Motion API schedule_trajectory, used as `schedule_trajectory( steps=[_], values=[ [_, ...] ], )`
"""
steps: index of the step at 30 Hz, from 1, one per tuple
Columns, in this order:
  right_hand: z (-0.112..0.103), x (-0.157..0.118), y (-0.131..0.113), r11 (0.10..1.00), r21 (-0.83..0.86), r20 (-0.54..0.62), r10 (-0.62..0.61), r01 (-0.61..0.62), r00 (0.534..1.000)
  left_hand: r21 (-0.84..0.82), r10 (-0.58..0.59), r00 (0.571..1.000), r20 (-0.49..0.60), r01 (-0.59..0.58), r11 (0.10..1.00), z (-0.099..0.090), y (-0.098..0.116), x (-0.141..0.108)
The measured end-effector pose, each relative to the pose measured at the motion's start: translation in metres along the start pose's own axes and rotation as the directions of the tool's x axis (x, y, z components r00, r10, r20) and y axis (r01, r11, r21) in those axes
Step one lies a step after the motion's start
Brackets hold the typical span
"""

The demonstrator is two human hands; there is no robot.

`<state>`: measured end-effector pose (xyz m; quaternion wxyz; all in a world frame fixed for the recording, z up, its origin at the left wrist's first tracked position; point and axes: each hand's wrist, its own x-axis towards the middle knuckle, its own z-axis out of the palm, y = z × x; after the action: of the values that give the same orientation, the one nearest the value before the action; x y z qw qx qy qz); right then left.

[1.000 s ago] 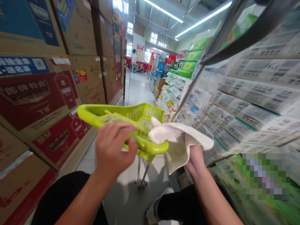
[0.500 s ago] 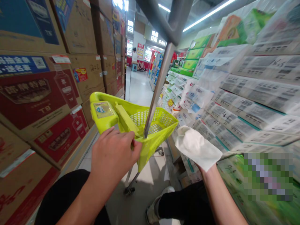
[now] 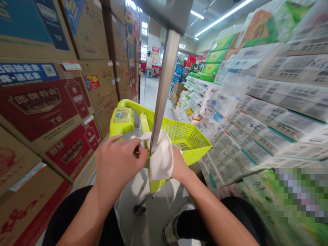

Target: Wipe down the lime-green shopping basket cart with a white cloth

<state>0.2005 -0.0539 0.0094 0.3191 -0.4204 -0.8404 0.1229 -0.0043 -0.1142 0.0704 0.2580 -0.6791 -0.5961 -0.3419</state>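
My left hand (image 3: 119, 160) is closed on the near side of a yellow-green shopping cart (image 3: 200, 152), its fingers curled at the rim beside the handle. My right hand (image 3: 178, 164) is mostly behind a white cloth (image 3: 162, 164) and holds it. The cloth lies against the lower part of a metal pole (image 3: 165, 82), bunched about the pole just right of my left hand. The pole rises from the cart to a dark grey part (image 3: 166, 15) at the top. My right fingertips are hidden by the cloth.
Cardboard boxes (image 3: 43, 102) are stacked high on the left. Stacked packs of tissue paper (image 3: 276, 112) line the right side. A cart wheel (image 3: 139, 209) rests on the floor near my shoe (image 3: 170, 232). Far down the aisle is a person (image 3: 149, 60) by a blue stool (image 3: 149, 73).
My right hand has moved left with the white cloth, from beside the tissue packs to the pole. The cart sits slightly further right in view; my left hand stays at its rim.
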Motion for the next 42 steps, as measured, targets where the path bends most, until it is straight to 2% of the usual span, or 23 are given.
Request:
schedule_trajectory(
  steps=[2,4,8,12,14,16,19,23,27,30,33,36,39,42],
  values=[
    [0.004,0.002,0.003,0.993,-0.118,0.044,0.001,0.004,0.999,-0.026,-0.017,1.0,-0.019,0.017,1.0,0.007,-0.009,0.003],
    [0.001,-0.002,0.019,0.969,-0.247,0.069,0.019,-0.002,0.997,-0.064,-0.029,0.999,-0.026,0.027,0.998,0.013,-0.018,0.006],
    [-0.019,-0.028,0.079,0.893,-0.436,0.042,0.143,-0.111,0.989,-0.169,-0.034,0.997,-0.065,0.022,0.985,0.019,-0.034,0.012],
    [-0.058,-0.067,0.139,0.837,-0.501,0.017,0.263,-0.219,0.965,-0.283,-0.046,0.995,-0.091,0.018,0.959,0.021,-0.046,0.015],
    [-0.075,-0.081,0.157,0.829,-0.494,-0.022,0.29,-0.263,0.957,-0.315,-0.045,0.994,-0.097,0.012,0.949,0.022,-0.047,0.016],
    [-0.084,-0.086,0.165,0.839,-0.474,-0.04,0.281,-0.266,0.959,-0.332,-0.061,0.991,-0.115,0.019,0.943,0.022,-0.045,0.015],
    [-0.078,-0.079,0.151,0.879,-0.445,-0.004,0.19,-0.172,0.982,-0.319,-0.107,0.989,-0.106,0.068,0.945,0.023,-0.038,0.016],
    [-0.053,-0.051,0.098,0.918,-0.395,0.067,0.003,0.024,0.998,-0.299,-0.081,0.986,-0.147,0.033,0.954,0.029,-0.035,0.019],
    [-0.042,-0.022,0.045,0.943,-0.246,0.169,-0.185,0.223,0.968,-0.309,-0.035,0.985,-0.17,-0.02,0.951,0.034,-0.039,0.021],
    [-0.043,-0.012,0.023,0.941,-0.13,0.2,-0.283,0.312,0.938,-0.31,-0.032,0.987,-0.155,-0.018,0.95,0.034,-0.041,0.021],
    [-0.039,-0.015,0.015,0.929,-0.072,0.157,-0.349,0.363,0.924,-0.306,-0.024,0.985,-0.168,-0.029,0.951,0.033,-0.042,0.021],
    [-0.03,-0.028,0.013,0.901,-0.106,0.099,-0.411,0.42,0.906,-0.308,-0.016,0.98,-0.2,-0.047,0.95,0.035,-0.044,0.022],
    [-0.025,-0.038,0.011,0.863,-0.114,-0.02,-0.498,0.492,0.867,-0.308,-0.03,0.98,-0.197,-0.033,0.951,0.037,-0.044,0.023],
    [-0.025,-0.033,0.007,0.913,-0.069,-0.19,-0.407,0.402,0.893,-0.299,-0.052,0.983,-0.179,-0.004,0.954,0.039,-0.043,0.022]
  ],
)
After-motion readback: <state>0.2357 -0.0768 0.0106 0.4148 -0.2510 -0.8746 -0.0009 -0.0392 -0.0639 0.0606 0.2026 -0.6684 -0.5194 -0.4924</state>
